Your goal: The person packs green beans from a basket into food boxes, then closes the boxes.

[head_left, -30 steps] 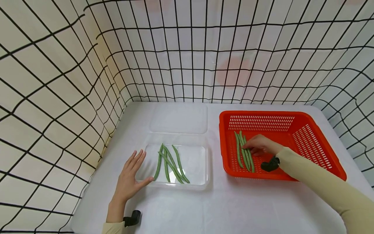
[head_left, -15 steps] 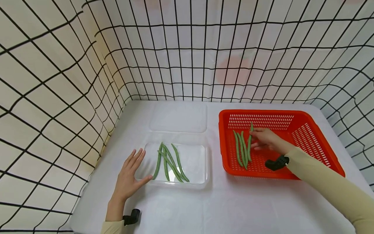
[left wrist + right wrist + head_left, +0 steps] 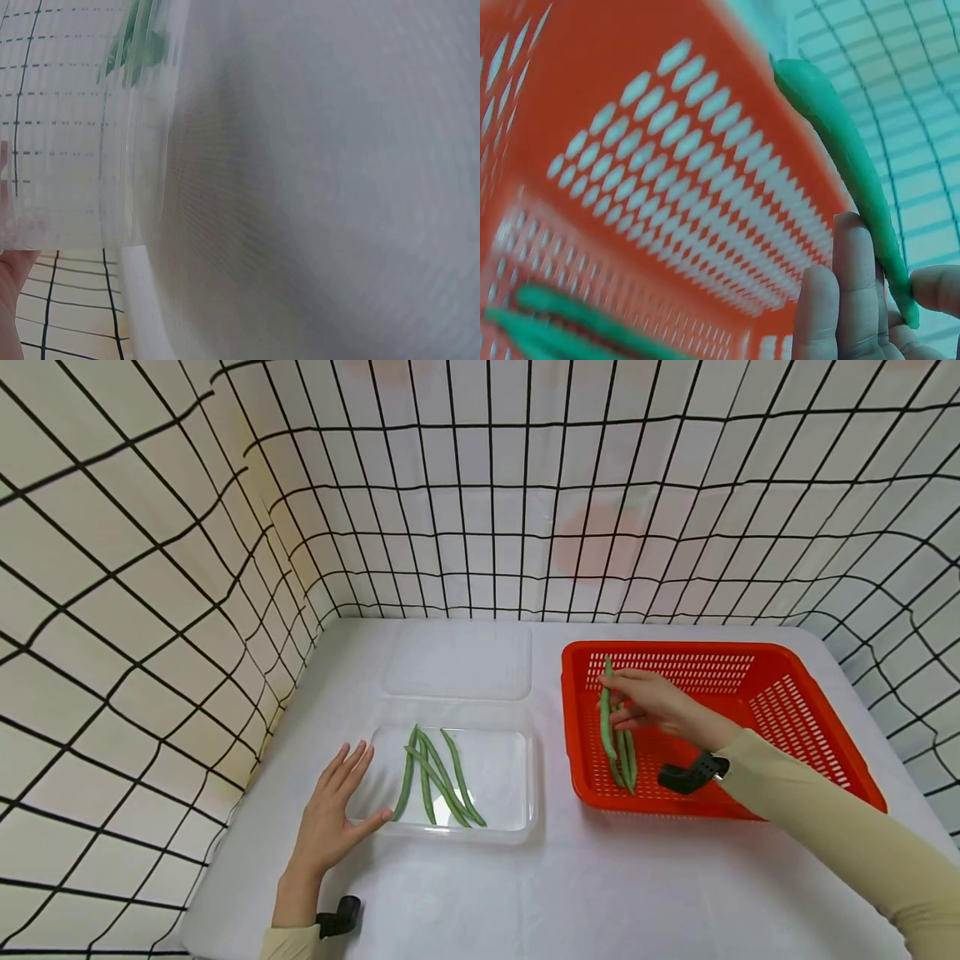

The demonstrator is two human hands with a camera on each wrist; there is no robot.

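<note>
My right hand (image 3: 648, 700) pinches one green bean (image 3: 606, 718) near its far end, holding it up over the left side of the red basket (image 3: 712, 814). In the right wrist view the held bean (image 3: 847, 157) slants between thumb and fingers. Below it, a few more green beans (image 3: 630, 764) lie on the basket floor, partly covered by the hand and the held bean. My left hand (image 3: 330, 814) lies with straight, spread fingers at the left side of a clear plastic container (image 3: 517, 789), its thumb at the near corner. Several green beans (image 3: 459, 777) lie inside that container.
A clear flat lid (image 3: 457, 664) lies on the white table (image 3: 600, 893) behind the container. Walls with a black grid (image 3: 491, 510) stand at the back and both sides. A strip of table separates container and basket.
My right hand has picked a green bean off the basket floor, lifted it and carried it left toward the basket's left wall. The left hand has stayed in place.
</note>
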